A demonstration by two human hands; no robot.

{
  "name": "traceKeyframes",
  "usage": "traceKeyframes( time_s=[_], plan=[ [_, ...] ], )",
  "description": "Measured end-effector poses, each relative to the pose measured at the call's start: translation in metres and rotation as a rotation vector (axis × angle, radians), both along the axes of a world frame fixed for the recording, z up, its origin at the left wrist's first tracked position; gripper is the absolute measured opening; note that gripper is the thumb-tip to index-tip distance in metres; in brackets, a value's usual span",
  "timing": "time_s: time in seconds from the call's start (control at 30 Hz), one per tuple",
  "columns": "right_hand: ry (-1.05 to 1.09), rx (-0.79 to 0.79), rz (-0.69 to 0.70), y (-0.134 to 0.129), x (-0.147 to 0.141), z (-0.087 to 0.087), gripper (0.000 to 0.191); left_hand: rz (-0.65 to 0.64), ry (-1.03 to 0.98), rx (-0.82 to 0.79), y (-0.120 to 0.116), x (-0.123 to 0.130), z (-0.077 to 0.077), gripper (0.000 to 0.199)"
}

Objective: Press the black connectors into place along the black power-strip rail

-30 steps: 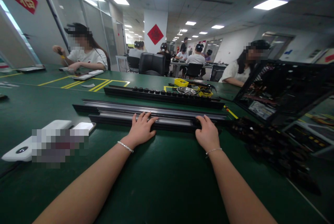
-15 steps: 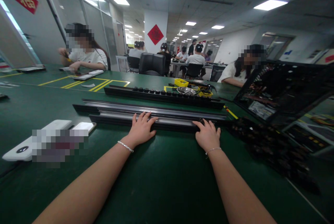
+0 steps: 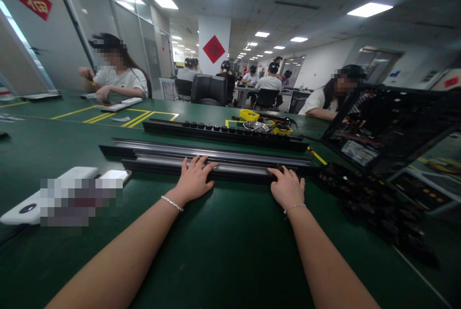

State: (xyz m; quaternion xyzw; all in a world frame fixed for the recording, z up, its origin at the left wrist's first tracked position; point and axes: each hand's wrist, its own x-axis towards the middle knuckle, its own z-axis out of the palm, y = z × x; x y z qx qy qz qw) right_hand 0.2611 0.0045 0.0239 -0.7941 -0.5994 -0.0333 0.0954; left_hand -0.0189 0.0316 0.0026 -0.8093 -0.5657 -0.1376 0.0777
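My left hand (image 3: 194, 177) lies with fingers spread over the nearest black metal rail (image 3: 237, 170), touching its top edge near the middle. Toward that rail's right end, my right hand (image 3: 288, 186) rests with its fingers apart. A small dark piece (image 3: 280, 167) shows beside the right fingertips; its kind is not clear, nor whether the fingers touch it. Just behind lies a second long rail (image 3: 162, 148), parallel and close to the first. Farther back, a third rail (image 3: 165, 126) carries a row of small black pieces (image 3: 216, 128).
Yellow trays (image 3: 249, 115) and a clear round dish (image 3: 255, 127) stand behind the rails. On the right are a heap of small dark parts (image 3: 374, 198) and a black-framed panel (image 3: 396, 126). A white device (image 3: 77, 174) lies left. Co-workers sit across the green table (image 3: 230, 251).
The right hand's fingers have drawn slightly closer together on the rail. My left hand stays put. The camera view has shifted a little.
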Motion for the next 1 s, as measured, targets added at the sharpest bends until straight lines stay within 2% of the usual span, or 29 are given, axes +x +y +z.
traceKeyframes(
  time_s=[0.57, 1.0],
  plan=[
    [0.044, 0.080, -0.036, -0.002, 0.007, 0.000, 0.049, -0.001, 0.002, 0.006, 0.001, 0.000, -0.001, 0.058],
    [0.080, 0.092, -0.092, 0.000, 0.026, 0.002, 0.048, 0.004, -0.003, 0.004, -0.001, 0.001, 0.001, 0.058]
  ],
)
